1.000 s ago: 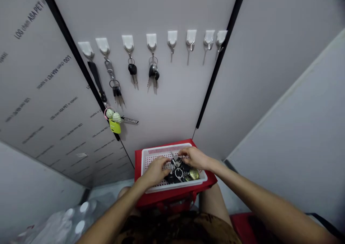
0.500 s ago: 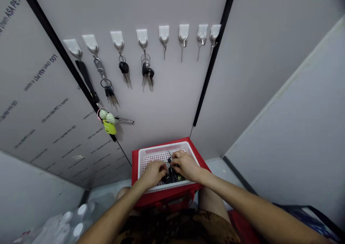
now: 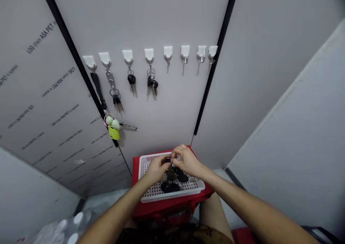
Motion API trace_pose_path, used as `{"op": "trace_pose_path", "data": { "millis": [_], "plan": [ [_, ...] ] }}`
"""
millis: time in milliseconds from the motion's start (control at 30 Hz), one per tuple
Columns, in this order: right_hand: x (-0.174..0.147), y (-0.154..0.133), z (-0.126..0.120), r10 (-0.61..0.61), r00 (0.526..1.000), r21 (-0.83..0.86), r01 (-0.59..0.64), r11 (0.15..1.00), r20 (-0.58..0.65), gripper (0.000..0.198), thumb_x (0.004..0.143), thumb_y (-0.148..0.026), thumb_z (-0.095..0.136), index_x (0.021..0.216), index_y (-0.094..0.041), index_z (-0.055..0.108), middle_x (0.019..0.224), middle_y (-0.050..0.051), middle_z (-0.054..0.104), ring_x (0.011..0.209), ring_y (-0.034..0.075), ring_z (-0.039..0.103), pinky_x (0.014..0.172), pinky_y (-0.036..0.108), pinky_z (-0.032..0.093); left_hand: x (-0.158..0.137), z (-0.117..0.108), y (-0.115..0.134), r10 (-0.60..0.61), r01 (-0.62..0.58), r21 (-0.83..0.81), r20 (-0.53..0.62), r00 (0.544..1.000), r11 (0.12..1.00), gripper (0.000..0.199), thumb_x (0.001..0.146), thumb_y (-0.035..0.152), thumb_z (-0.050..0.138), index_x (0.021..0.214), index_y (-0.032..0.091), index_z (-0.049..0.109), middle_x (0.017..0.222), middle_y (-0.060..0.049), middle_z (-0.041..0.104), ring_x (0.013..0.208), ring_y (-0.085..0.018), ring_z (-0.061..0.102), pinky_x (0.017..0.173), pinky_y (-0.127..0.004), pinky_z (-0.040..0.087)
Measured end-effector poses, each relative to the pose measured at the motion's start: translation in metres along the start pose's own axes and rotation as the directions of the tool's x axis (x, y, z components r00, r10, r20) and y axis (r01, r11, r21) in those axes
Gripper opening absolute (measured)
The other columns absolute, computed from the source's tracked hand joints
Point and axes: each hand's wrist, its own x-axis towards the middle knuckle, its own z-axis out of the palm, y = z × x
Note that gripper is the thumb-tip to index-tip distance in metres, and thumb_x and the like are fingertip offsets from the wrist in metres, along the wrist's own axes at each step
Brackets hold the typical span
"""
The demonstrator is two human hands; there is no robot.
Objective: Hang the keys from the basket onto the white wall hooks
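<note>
Over the white perforated basket (image 3: 142,166), my left hand (image 3: 157,170) and my right hand (image 3: 188,161) come together, fingers closed at the top of a bunch of keys (image 3: 181,175). Dark fobs and metal parts dangle below the fingers; the ring itself is mostly hidden. More black-headed keys (image 3: 169,188) lie on the basket's floor beneath. The basket rests on a red bag (image 3: 151,208) in front of my body.
On the wall, a row of white adhesive hooks (image 3: 168,52) runs across. The left ones carry key bunches, including a black strap (image 3: 97,87) with a yellow-green tag (image 3: 114,133). Capped plastic bottles (image 3: 78,218) stand at the lower left.
My hands have lifted a bunch of keys up from the basket's contents and drawn together. The view has tilted, so the hooks appear lower.
</note>
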Motion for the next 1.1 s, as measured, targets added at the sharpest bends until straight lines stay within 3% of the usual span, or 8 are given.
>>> {"op": "trace_pose_path", "data": {
  "millis": [100, 200, 400, 567, 733, 867, 1000, 1100],
  "plan": [
    [0.006, -0.005, -0.011, -0.011, 1.0, 0.024, 0.012, 1.0, -0.008, 0.007, 0.061, -0.017, 0.044, 0.058, -0.016, 0.05, 0.06, 0.001, 0.052, 0.066, 0.012, 0.043, 0.061, 0.023, 0.031, 0.006, -0.011, 0.011, 0.025, -0.024, 0.081, -0.012, 1.0, 0.996, 0.021, 0.068, 0.024, 0.038, 0.077, 0.015, 0.055, 0.071, -0.001, 0.057, 0.068, -0.012, 0.049, 0.063, -0.022, 0.037],
    [0.01, -0.006, -0.018, 0.032, 0.999, 0.192, -0.036, 0.981, 0.021, 0.009, 0.064, -0.021, 0.043, 0.059, -0.015, 0.048, 0.056, -0.001, 0.049, 0.054, 0.009, 0.041, 0.053, 0.02, 0.031, 0.008, -0.022, 0.023, 0.036, -0.031, 0.105, -0.043, 0.998, 0.994, 0.019, 0.067, 0.026, 0.042, 0.074, 0.014, 0.055, 0.067, -0.001, 0.057, 0.063, -0.011, 0.048, 0.059, -0.021, 0.037],
    [0.019, -0.011, -0.028, 0.069, 0.996, 0.519, -0.083, 0.851, 0.047, 0.01, 0.065, -0.024, 0.044, 0.06, -0.015, 0.044, 0.052, -0.004, 0.044, 0.049, 0.006, 0.039, 0.048, 0.018, 0.032, 0.012, -0.036, 0.041, -0.029, 0.018, -0.145, -0.072, 0.997, 0.989, 0.017, 0.059, 0.017, 0.048, 0.075, 0.014, 0.052, 0.069, -0.001, 0.056, 0.063, -0.011, 0.049, 0.06, -0.021, 0.038],
    [0.025, -0.017, -0.04, 0.04, 0.999, 0.443, -0.021, 0.896, -0.035, 0.009, 0.065, -0.023, 0.044, 0.06, -0.015, 0.044, 0.051, -0.004, 0.042, 0.048, 0.006, 0.038, 0.048, 0.018, 0.031, 0.016, -0.05, 0.06, 0.073, -0.067, 0.041, -0.172, 0.982, 0.997, 0.01, 0.057, 0.015, 0.048, 0.063, 0.013, 0.055, 0.069, -0.001, 0.052, 0.068, -0.011, 0.047, 0.065, -0.022, 0.035],
    [0.024, -0.023, -0.047, -0.04, 0.993, 0.352, 0.077, 0.933, -0.11, 0.007, 0.064, -0.021, 0.045, 0.06, -0.016, 0.047, 0.058, -0.002, 0.048, 0.055, 0.008, 0.043, 0.054, 0.02, 0.035, 0.018, -0.053, 0.077, 0.084, -0.055, 0.286, -0.087, 0.993, 0.957, 0.015, 0.064, 0.022, 0.041, 0.06, 0.014, 0.053, 0.056, 0.001, 0.049, 0.057, -0.01, 0.044, 0.054, -0.021, 0.033],
    [0.026, -0.03, -0.05, -0.112, 0.99, 0.355, 0.135, 0.925, -0.084, 0.015, 0.064, -0.02, 0.047, 0.078, -0.016, 0.05, 0.08, 0.002, 0.054, 0.071, 0.011, 0.047, 0.065, 0.022, 0.036, 0.019, -0.054, 0.09, 0.241, -0.166, 0.479, -0.099, 0.965, 0.862, 0.017, 0.069, 0.021, 0.036, 0.063, 0.016, 0.05, 0.061, 0.001, 0.051, 0.061, -0.011, 0.044, 0.056, -0.02, 0.031],
    [0.033, -0.036, -0.056, -0.152, 0.984, 0.255, 0.17, 0.952, -0.092, 0.015, 0.068, -0.024, 0.042, 0.065, -0.015, 0.054, 0.063, 0.0, 0.053, 0.064, 0.011, 0.045, 0.061, 0.023, 0.035, 0.024, -0.059, 0.108, 0.323, -0.234, 0.526, -0.083, 0.943, 0.818, 0.014, 0.069, 0.019, 0.036, 0.064, 0.016, 0.049, 0.063, 0.0, 0.051, 0.06, -0.01, 0.044, 0.055, -0.02, 0.032],
    [0.043, -0.042, -0.067, -0.103, 0.98, 0.325, 0.154, 0.933, -0.169, 0.021, 0.069, -0.027, 0.04, 0.061, -0.014, 0.053, 0.052, -0.002, 0.047, 0.05, 0.008, 0.041, 0.049, 0.02, 0.033, 0.035, -0.064, 0.123, 0.37, -0.263, 0.502, -0.125, 0.921, 0.824, 0.011, 0.068, 0.019, 0.038, 0.064, 0.016, 0.048, 0.059, 0.002, 0.05, 0.057, -0.009, 0.044, 0.054, -0.02, 0.033]
  ]
}}
